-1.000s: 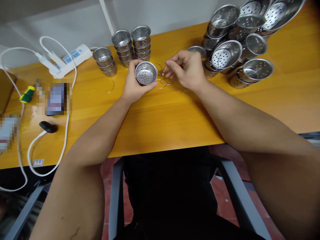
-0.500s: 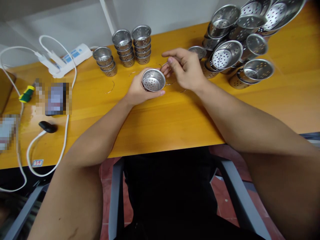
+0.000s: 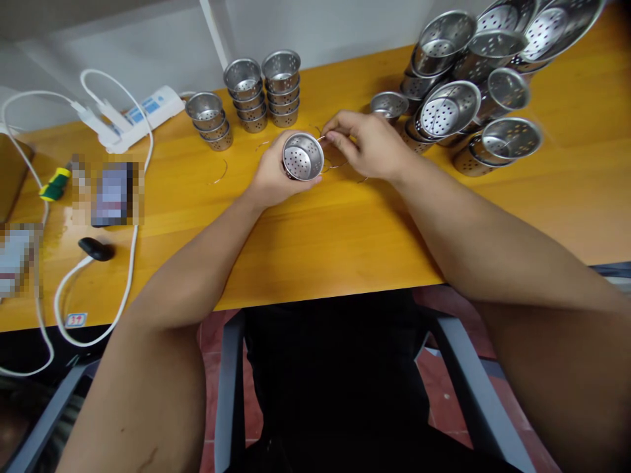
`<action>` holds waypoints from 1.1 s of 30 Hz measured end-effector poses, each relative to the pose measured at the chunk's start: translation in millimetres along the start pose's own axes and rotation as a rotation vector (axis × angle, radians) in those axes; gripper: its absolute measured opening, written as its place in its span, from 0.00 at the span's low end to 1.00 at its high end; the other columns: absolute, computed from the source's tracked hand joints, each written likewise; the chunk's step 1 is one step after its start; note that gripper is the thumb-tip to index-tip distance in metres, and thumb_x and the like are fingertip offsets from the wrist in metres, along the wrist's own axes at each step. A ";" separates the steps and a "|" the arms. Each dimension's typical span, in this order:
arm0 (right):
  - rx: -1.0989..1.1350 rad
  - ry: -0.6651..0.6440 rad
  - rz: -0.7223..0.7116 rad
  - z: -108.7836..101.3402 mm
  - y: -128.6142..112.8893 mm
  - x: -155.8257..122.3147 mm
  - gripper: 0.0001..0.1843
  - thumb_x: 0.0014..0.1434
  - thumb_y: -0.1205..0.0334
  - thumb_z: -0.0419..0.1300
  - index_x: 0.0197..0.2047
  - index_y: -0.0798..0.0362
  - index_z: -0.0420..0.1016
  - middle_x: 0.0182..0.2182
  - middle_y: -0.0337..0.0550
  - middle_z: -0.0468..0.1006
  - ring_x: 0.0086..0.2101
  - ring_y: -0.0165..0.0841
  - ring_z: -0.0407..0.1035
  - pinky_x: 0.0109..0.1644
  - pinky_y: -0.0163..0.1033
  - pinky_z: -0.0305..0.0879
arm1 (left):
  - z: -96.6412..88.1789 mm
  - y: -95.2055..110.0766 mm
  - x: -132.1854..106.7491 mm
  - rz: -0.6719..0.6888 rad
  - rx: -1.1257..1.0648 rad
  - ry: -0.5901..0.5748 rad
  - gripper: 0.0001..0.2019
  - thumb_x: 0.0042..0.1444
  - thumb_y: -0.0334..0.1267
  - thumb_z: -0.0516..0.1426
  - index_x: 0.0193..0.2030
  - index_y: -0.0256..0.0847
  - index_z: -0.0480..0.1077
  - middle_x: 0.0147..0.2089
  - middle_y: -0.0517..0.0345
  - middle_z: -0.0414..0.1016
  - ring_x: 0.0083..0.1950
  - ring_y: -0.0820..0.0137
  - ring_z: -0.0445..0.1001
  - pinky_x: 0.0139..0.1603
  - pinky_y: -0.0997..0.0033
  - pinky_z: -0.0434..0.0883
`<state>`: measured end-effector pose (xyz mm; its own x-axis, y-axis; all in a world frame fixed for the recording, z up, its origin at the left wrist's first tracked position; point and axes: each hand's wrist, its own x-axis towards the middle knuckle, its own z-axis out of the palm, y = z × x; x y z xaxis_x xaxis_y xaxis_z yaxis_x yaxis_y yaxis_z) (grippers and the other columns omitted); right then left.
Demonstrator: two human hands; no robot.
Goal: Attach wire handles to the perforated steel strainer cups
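Note:
My left hand point(image 3: 269, 169) is wrapped around a small perforated metal cup point(image 3: 302, 157), its mouth tilted up toward me. Just right of the rim, my right hand point(image 3: 365, 143) pinches a thin curved metal wire point(image 3: 322, 137) between thumb and fingers. One end of this wire is at or close to the cup's rim; whether it passes through a hole I cannot tell. More thin bent wires, such as one curved wire point(image 3: 223, 172) left of my left hand, lie on the wooden table point(image 3: 315, 243).
Short stacks of perforated cups point(image 3: 244, 85) stand at the back. A larger heap of cups point(image 3: 448, 112) fills the right rear. On the left are a white power strip point(image 3: 152, 112), cables, a phone point(image 3: 113, 195), a screwdriver point(image 3: 55, 185) and a black cable end point(image 3: 96, 249).
My right hand's fingers have closed into a tighter pinch on the wire, its index finger no longer stretched out. The cup has turned slightly in my left hand.

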<state>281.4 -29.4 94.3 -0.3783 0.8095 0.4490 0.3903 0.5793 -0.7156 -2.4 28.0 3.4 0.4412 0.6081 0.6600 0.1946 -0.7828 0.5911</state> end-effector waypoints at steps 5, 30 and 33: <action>0.059 0.041 0.052 4.1 4.7 -1.6 0.20 0.76 0.31 0.77 0.47 0.34 0.81 0.43 0.41 0.91 0.48 0.53 0.85 0.55 0.57 0.82 | 0.3 5.0 4.4 -0.044 0.035 0.096 0.52 0.53 0.73 0.83 0.73 0.55 0.67 0.68 0.47 0.80 0.71 0.42 0.84 0.79 0.34 0.82; 0.116 0.167 0.031 11.5 -35.7 6.0 0.39 0.66 0.09 0.72 0.43 0.38 0.80 0.30 0.41 0.74 0.28 0.41 0.62 0.35 0.50 0.68 | 4.2 3.3 3.8 0.034 -0.048 0.106 0.51 0.64 0.84 0.69 0.80 0.59 0.58 0.72 0.47 0.75 0.73 0.46 0.82 0.78 0.41 0.81; 0.076 0.135 0.040 14.2 -40.4 1.3 0.30 0.72 0.18 0.73 0.45 0.36 0.83 0.31 0.41 0.76 0.30 0.42 0.65 0.37 0.52 0.73 | 3.1 7.7 3.6 0.023 -0.021 0.087 0.50 0.65 0.80 0.70 0.80 0.58 0.59 0.74 0.45 0.75 0.75 0.45 0.81 0.79 0.40 0.79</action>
<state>253.2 -53.1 116.2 -0.2452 0.8405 0.4832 0.3367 0.5412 -0.7706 3.4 23.7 8.9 0.3676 0.6001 0.7105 0.1663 -0.7941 0.5846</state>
